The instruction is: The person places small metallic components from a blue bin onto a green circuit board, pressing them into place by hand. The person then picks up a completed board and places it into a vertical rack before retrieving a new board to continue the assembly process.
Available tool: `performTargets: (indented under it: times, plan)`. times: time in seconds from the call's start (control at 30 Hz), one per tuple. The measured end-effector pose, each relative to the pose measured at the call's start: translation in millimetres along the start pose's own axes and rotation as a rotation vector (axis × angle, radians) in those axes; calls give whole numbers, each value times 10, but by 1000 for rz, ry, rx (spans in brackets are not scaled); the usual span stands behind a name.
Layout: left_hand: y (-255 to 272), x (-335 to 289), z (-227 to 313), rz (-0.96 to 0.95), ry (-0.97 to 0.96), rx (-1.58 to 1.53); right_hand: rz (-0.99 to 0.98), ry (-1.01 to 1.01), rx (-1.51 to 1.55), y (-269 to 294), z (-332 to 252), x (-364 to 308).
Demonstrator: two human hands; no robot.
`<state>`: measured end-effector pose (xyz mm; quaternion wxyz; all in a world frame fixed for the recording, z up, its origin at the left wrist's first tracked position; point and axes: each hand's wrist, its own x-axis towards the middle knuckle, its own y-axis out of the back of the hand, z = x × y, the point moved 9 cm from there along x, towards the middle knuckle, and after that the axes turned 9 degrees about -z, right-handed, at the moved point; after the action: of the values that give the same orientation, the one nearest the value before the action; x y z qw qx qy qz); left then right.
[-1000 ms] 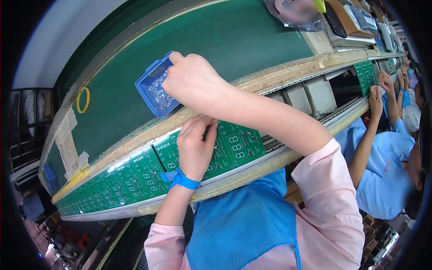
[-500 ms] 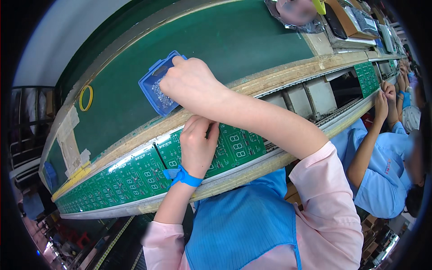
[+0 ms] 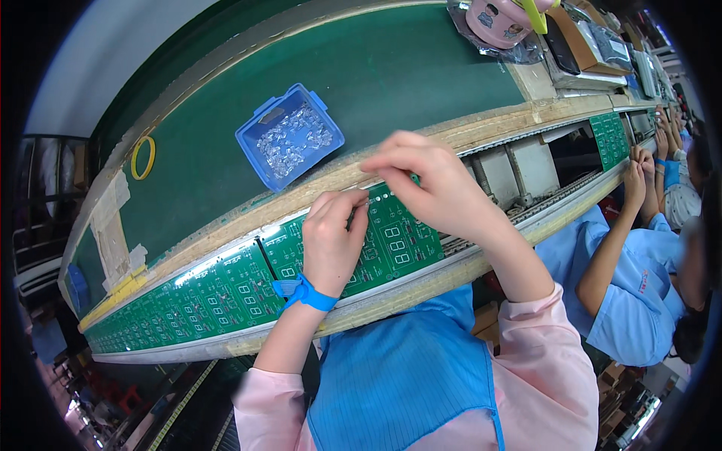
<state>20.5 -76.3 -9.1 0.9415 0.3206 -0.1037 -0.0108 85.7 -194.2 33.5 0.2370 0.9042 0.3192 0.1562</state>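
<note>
My left hand, with a blue wrist strap, rests over a green circuit board, thumb and index fingertips drawn together at its far edge. Whatever they pinch is too small to make out. My right hand hovers just right of it, above the far edge of the board. Its thumb and forefinger come together, slightly blurred; no part between them can be made out. Small pale dots line the board's edge between the hands. Beyond them a blue bin holds many small clear parts.
More green boards run leftward in the rail, beside a wooden ledge. A yellow ring lies on the green worktop. A pink container stands at far right. Co-workers' hands work farther along the line.
My right hand has left the blue bin and come back right and nearer, to the board's far edge, uncovering the clear parts. My left hand has stayed in place.
</note>
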Motion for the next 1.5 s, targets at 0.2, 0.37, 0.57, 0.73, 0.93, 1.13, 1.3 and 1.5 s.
performTargets:
  times: [0.2, 0.37, 0.57, 0.73, 0.93, 1.13, 1.3, 1.5]
  plan:
    - [-59, 83, 183, -87, -106, 138, 56, -368, 440, -221, 523, -573]
    - [-71, 77, 169, -81, -70, 154, 64, -358, 446, -343, 598, -690]
    - [-62, 64, 143, -54, -4, 96, 113, -285, 425, -323, 559, -702]
    - [-58, 80, 86, -69, 1, 69, 94, -289, 283, -306, 500, -680]
    - [-73, 118, 67, -99, -23, 66, 100, -136, -106, -310, 219, -530]
    - [-72, 85, 34, -76, -3, 35, 44, 2, -436, -482, 67, -484]
    - [-56, 59, 13, -48, 20, 29, 22, 33, -490, -548, 79, -447]
    - [-60, 50, -4, -38, 15, 7, 18, 51, -520, -554, 63, -458]
